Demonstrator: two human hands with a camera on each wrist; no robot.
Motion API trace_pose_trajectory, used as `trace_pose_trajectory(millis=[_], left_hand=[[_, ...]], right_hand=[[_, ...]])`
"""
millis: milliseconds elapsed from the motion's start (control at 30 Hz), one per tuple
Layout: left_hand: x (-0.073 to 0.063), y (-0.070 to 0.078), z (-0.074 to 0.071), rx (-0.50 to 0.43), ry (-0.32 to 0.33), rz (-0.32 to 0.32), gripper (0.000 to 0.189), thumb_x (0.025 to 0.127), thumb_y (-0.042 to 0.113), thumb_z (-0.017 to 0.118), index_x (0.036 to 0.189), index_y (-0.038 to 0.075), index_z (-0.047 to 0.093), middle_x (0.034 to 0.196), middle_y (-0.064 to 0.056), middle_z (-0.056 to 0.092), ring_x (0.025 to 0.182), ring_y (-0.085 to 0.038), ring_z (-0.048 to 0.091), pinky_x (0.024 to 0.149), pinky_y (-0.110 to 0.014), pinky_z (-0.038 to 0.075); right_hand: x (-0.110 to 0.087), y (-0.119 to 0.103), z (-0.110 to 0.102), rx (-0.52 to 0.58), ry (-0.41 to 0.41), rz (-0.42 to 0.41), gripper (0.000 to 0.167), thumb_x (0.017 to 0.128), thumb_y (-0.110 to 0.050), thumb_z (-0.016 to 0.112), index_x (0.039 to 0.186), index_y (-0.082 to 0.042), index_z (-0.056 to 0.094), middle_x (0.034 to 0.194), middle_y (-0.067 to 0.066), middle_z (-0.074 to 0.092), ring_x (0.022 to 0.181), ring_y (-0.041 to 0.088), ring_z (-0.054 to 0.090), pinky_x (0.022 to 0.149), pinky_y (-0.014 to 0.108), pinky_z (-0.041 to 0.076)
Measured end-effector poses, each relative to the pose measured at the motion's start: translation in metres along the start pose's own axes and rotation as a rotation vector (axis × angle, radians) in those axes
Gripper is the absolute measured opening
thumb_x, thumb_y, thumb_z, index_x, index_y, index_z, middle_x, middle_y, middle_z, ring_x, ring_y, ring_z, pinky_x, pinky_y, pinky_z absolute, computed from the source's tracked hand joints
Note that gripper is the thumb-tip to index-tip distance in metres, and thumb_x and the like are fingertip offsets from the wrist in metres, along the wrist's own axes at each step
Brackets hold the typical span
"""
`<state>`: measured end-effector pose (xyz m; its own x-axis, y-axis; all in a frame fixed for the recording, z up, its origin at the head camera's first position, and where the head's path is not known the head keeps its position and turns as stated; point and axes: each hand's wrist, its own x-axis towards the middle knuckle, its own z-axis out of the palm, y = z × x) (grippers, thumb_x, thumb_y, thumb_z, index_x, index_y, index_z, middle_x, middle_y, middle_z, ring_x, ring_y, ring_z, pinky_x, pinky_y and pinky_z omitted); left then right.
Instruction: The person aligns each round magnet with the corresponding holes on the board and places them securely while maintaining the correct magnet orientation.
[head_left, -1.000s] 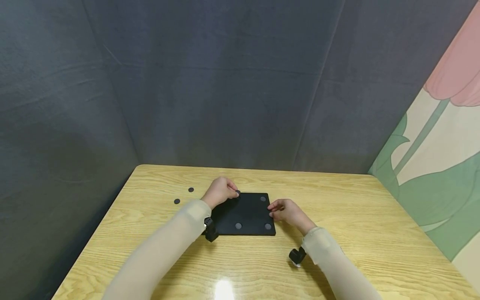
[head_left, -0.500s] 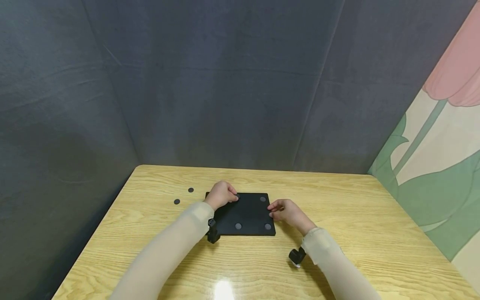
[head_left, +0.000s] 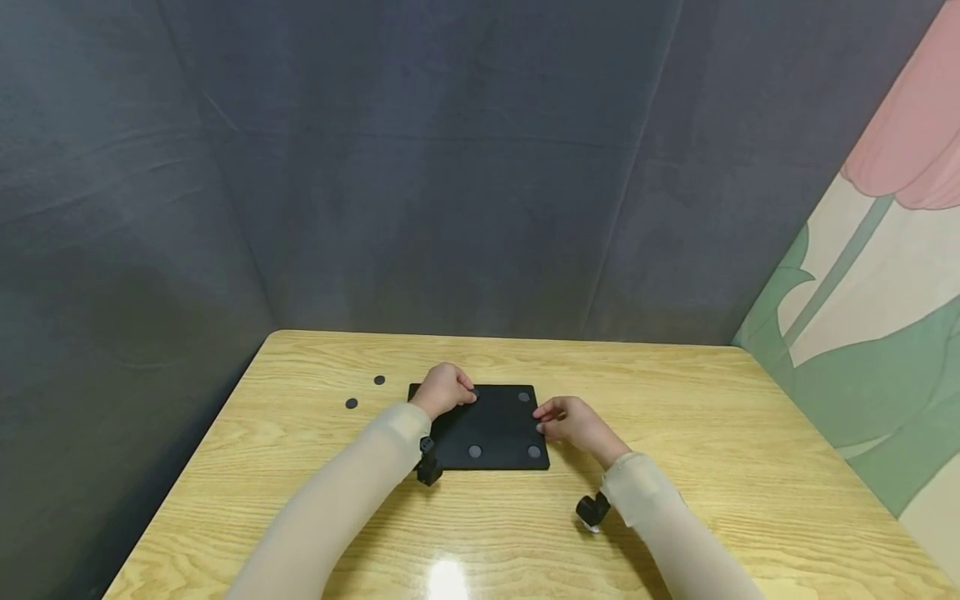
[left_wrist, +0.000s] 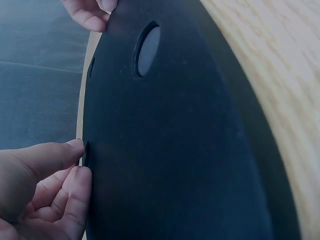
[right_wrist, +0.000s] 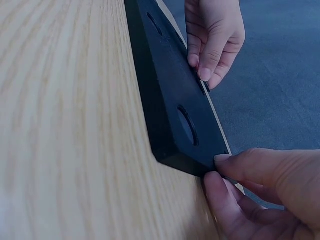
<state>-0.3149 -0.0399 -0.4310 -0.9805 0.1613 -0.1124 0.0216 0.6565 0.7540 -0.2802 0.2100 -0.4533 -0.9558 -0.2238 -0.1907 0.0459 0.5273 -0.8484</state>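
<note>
A flat black board lies on the table, with several round grey recesses in its top; whether discs fill them I cannot tell. At its far edge my left hand pinches a small dark disc between thumb and fingertips. That disc stands on edge at the board surface, mostly covered by the fingers. My right hand holds the board's right edge, thumb and fingertips against it, as the right wrist view shows near a recess. The board's left part is hidden behind my left hand and sleeve.
Two loose dark discs, one farther back and another nearer, lie left of the board on the wooden table. A grey curtain hangs behind the table. Each wrist bears a small black camera.
My left hand has come slightly nearer and lower, bringing the pinched disc down to the board's far part. The right hand stays at the right edge, and the board has not visibly moved.
</note>
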Motion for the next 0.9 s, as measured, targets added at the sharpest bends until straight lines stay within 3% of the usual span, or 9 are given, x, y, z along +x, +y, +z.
trace_pose_trajectory(millis=[900], left_hand=[[0.0026,0.0014,0.0027,0.035,0.009,-0.009,0.005,0.082,0.008,0.077,0.082,0.007,0.072,0.078,-0.002,0.066,0.068,-0.014,0.058,0.062,-0.026,0.048]], right_hand=[[-0.0028,-0.0013,-0.0013,0.021,-0.024,-0.018,0.020,0.087,0.011,0.058,0.107,0.008,0.062,0.094,0.015,0.060,0.080,0.015,0.062,0.075,0.031,0.058]])
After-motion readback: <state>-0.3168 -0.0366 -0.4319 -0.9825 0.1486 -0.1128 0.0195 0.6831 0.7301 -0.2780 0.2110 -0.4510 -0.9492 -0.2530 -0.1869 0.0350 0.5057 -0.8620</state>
